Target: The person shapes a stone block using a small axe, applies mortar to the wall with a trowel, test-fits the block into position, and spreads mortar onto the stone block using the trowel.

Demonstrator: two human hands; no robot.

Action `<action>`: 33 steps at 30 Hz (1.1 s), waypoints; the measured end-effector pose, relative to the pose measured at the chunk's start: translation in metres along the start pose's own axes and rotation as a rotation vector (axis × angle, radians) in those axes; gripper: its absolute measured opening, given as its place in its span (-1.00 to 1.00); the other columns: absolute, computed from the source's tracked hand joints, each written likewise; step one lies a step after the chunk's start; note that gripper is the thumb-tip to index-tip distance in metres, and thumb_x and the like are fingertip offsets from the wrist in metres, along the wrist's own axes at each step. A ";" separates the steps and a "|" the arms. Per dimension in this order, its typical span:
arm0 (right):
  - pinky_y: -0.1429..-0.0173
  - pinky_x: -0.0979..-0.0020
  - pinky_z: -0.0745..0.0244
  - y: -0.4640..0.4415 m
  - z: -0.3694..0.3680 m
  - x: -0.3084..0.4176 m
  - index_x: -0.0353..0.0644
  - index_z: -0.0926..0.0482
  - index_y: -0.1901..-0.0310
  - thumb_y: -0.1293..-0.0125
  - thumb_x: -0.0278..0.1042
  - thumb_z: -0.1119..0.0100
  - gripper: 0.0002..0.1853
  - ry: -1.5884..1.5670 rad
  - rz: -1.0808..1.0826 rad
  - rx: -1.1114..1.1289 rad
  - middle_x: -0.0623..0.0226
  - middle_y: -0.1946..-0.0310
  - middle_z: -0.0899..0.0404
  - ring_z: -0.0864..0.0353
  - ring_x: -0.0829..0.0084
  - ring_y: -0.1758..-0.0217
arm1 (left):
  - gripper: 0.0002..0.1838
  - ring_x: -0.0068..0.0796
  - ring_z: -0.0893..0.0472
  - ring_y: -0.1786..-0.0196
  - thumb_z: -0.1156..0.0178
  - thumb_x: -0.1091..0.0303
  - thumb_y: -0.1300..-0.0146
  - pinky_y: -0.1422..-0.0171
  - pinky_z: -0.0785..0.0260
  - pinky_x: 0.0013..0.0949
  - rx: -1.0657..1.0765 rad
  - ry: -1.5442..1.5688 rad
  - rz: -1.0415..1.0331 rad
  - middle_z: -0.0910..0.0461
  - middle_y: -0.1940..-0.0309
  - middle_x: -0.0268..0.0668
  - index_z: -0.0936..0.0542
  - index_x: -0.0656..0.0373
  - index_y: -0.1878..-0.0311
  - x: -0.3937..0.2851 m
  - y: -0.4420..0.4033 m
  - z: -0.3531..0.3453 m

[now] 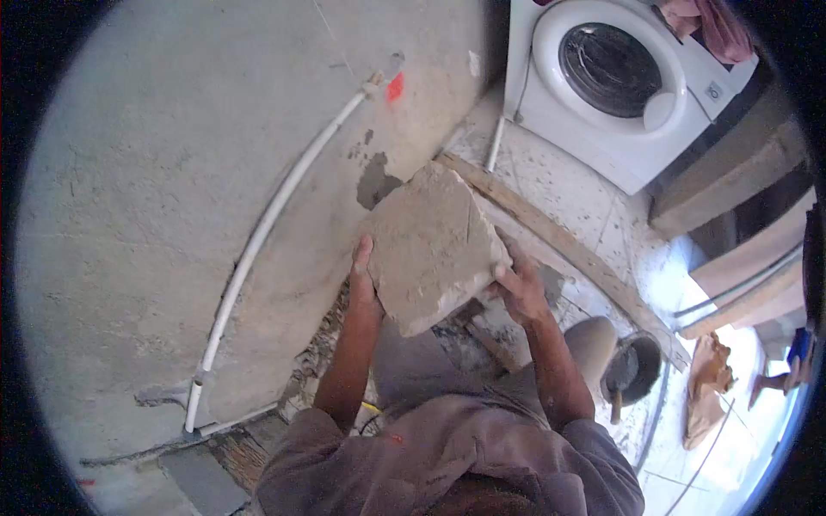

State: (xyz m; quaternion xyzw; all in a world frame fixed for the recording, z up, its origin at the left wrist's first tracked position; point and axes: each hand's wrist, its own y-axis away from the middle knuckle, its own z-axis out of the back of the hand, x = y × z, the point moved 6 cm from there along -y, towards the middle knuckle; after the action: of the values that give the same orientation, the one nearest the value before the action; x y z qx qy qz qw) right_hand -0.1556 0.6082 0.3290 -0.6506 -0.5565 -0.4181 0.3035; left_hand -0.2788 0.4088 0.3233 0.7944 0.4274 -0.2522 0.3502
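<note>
Your left hand [365,268] and right hand [521,290] are clamped on opposite edges of a slab [430,245], held out in front of you near the wall [172,155]. Beside your right knee [594,338] stands a bucket [651,354]. On your left, a white pipe [268,219] runs up the wall. Past the slab, a board [564,239] lies across the floor [589,202]; farthest off stands a washer [525,103].

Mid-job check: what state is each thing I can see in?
Slab: held up off the floor, rough-edged
Left hand: gripping the slab's left side
Right hand: gripping its right side
Washing machine door: shut
Bucket: open-topped
Brown bag: crumpled
Wooden plank: lying on the floor
</note>
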 end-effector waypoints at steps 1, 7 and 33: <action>-0.22 0.20 -0.36 0.007 0.003 0.003 -0.17 -0.05 -0.40 -0.19 0.12 -0.19 -0.13 0.143 -0.015 -0.062 0.18 -0.34 -0.16 -0.26 0.24 -0.31 | -0.30 -0.12 -0.42 -0.20 -0.11 -0.02 -0.23 -0.27 -0.28 -0.08 0.030 -0.008 0.082 -0.38 -0.19 -0.06 -0.21 0.20 -0.32 0.007 0.007 -0.008; -0.16 0.25 -0.41 0.025 0.004 0.017 -0.24 -0.10 -0.37 -0.25 0.11 -0.12 -0.19 -0.026 -0.079 -0.141 0.17 -0.26 -0.27 -0.36 0.26 -0.21 | -0.28 -0.17 -0.42 -0.20 -0.09 -0.10 -0.24 -0.26 -0.28 -0.09 0.054 0.006 0.162 -0.39 -0.20 -0.11 -0.23 0.18 -0.32 0.022 0.005 -0.005; -0.31 0.14 -0.28 0.060 0.044 -0.010 -0.23 -0.19 -0.30 -0.03 0.03 -0.34 -0.13 -0.279 0.124 -0.117 0.19 -0.20 -0.38 -0.37 0.19 -0.26 | 0.21 -0.22 -0.07 -0.42 -0.33 -0.23 0.07 -0.46 0.09 -0.19 0.402 -0.144 -0.234 -0.01 -0.40 -0.12 0.17 0.13 -0.47 0.008 0.014 -0.028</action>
State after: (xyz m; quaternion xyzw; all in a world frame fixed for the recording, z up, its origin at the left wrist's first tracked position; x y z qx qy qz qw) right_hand -0.0882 0.6299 0.3036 -0.7522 -0.5267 -0.3358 0.2099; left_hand -0.2593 0.4293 0.3401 0.7731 0.4320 -0.4269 0.1830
